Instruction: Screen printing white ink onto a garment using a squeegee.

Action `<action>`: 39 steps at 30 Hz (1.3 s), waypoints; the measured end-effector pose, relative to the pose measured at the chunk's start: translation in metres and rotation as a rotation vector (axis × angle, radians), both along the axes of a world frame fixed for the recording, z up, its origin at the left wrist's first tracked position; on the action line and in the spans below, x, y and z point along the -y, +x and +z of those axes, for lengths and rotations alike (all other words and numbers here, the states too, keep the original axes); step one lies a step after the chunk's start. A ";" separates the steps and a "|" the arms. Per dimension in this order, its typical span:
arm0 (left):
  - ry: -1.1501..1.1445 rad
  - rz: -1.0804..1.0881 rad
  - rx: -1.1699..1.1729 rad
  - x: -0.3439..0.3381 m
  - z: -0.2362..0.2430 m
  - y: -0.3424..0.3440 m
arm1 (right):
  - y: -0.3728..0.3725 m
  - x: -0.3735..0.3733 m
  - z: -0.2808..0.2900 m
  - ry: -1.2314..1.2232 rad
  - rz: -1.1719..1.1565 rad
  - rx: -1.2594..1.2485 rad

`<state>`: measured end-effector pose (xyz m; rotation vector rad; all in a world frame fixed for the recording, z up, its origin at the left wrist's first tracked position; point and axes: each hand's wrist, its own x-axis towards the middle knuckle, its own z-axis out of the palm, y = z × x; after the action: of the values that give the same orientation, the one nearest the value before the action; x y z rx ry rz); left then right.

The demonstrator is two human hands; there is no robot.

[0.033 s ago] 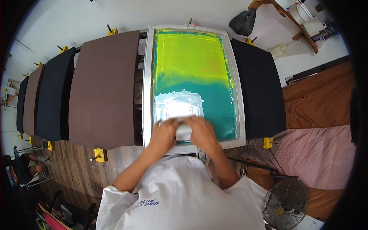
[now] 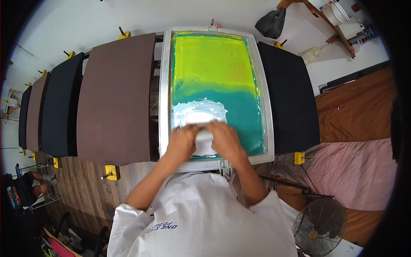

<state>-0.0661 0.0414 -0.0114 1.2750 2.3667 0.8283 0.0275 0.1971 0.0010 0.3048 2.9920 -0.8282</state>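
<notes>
A screen-printing frame [image 2: 268, 128] with a pale metal rim lies in front of me. Its mesh is yellow-green [image 2: 209, 55] at the far end and teal [image 2: 244, 115] nearer to me. White ink [image 2: 201, 109] covers a patch at the near left of the mesh. Over this patch, my left hand [image 2: 183, 139] and my right hand [image 2: 224, 139] are closed side by side on a pale squeegee [image 2: 204, 135]. Most of the squeegee is hidden beneath my fingers, and the hands are slightly blurred.
Left of the frame stands a brown fabric-covered board [image 2: 117, 98], with several more boards beyond. A black board [image 2: 289, 98] is close on the right. A standing fan [image 2: 319, 227] is at the lower right, near brown and pink cloth [image 2: 351, 171]. Someone's legs [image 2: 40, 184] show at far left.
Both hands have moved a little away from me with the squeegee, covering more of the white patch's middle. More of the white near edge shows between my wrists.
</notes>
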 end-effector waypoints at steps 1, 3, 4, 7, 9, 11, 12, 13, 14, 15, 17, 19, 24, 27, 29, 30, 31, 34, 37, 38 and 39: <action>0.023 0.001 0.000 -0.010 -0.002 -0.018 | -0.020 -0.009 0.000 0.044 0.008 0.048; 0.017 0.008 0.031 -0.027 -0.012 -0.046 | -0.048 -0.025 -0.006 0.074 0.003 0.087; -0.016 0.002 0.061 -0.033 -0.009 -0.054 | -0.058 -0.031 -0.008 0.069 0.004 0.104; -0.020 -0.008 0.048 -0.035 -0.015 -0.055 | -0.057 -0.033 -0.009 0.058 0.006 0.132; 0.013 0.010 -0.005 -0.031 -0.022 -0.046 | -0.050 -0.028 -0.013 0.063 0.014 0.115; 0.021 0.021 0.002 -0.024 -0.021 -0.033 | -0.036 -0.019 -0.017 0.072 -0.001 0.047; -0.024 0.024 0.038 -0.020 -0.019 -0.027 | -0.030 -0.014 -0.016 0.050 -0.010 0.068; -0.067 0.024 0.074 -0.016 -0.009 -0.018 | -0.019 -0.009 -0.013 0.030 -0.016 0.069; -0.034 0.029 0.059 -0.010 -0.015 -0.009 | -0.011 -0.005 -0.012 0.010 -0.014 0.066; -0.017 0.033 0.067 -0.002 -0.016 0.003 | 0.000 0.001 -0.015 -0.020 -0.012 0.063; -0.015 0.034 0.119 0.007 -0.010 0.024 | 0.022 0.015 -0.011 -0.053 -0.039 0.030; -0.047 0.022 0.105 0.020 -0.008 0.043 | 0.041 0.026 -0.011 -0.065 -0.041 0.027; -0.167 -0.050 0.236 0.030 0.011 0.051 | 0.056 0.032 0.009 -0.085 -0.015 0.238; -0.281 -0.109 0.177 0.018 0.013 0.025 | 0.031 0.015 0.017 -0.075 0.064 0.298; -0.271 -0.098 0.163 0.007 0.010 0.005 | 0.008 0.004 0.019 -0.024 0.055 0.287; -0.219 -0.075 0.129 0.000 0.010 -0.004 | -0.001 -0.001 0.015 0.011 0.048 0.244; -0.134 -0.016 0.076 -0.003 0.011 -0.007 | -0.010 -0.004 0.013 0.045 0.052 0.169; 0.013 0.054 0.016 -0.001 -0.017 -0.004 | -0.011 -0.001 -0.015 0.173 0.064 -0.003; 0.050 0.035 -0.017 0.025 -0.028 0.037 | 0.030 0.025 -0.017 0.079 0.058 -0.004; 0.086 0.015 -0.030 0.033 -0.026 0.051 | 0.048 0.034 -0.018 0.076 0.034 -0.025; 0.074 0.002 0.002 0.039 -0.018 0.061 | 0.060 0.041 -0.013 0.061 0.028 0.021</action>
<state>-0.0047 0.0026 -0.0290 1.2991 2.3563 0.9250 0.0878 0.1556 -0.0121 0.2714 2.9987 -0.7275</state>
